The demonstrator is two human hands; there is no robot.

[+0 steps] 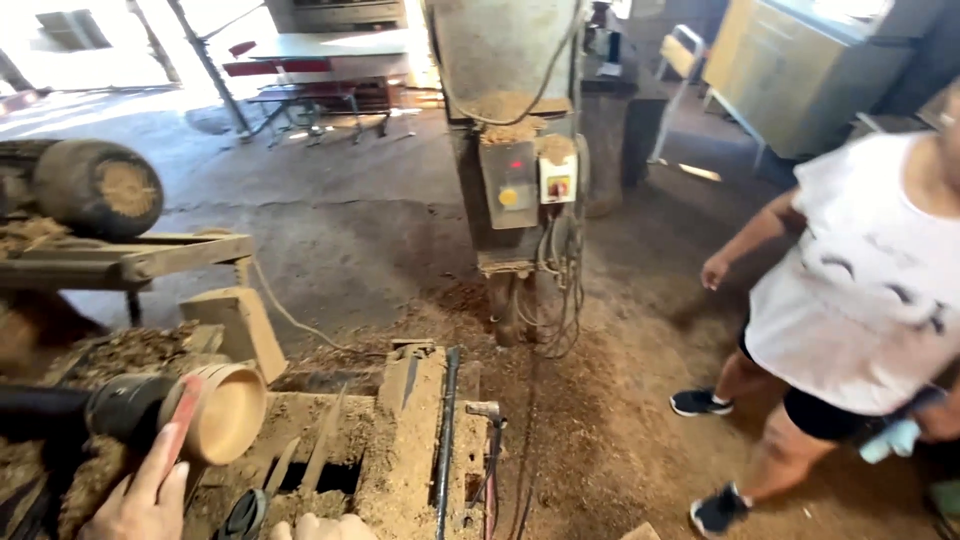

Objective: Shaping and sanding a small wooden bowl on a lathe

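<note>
A pale wooden bowl [228, 412] is mounted on the dark chuck of a lathe [125, 407] at the lower left, its hollow facing right. My left hand [140, 495] rises from the bottom edge and presses a reddish strip [180, 420] against the bowl's outer rim. Only the knuckles of my right hand [325, 527] show at the bottom edge, just below the sawdust-covered lathe bed [405, 450]; what it holds, if anything, is hidden.
A second person in a white shirt and dark shorts [860, 300] stands at the right. A dusty machine with a control box [520, 180] stands in the middle, cables hanging. A log [98, 187] lies on a bench at left. Sawdust covers the floor.
</note>
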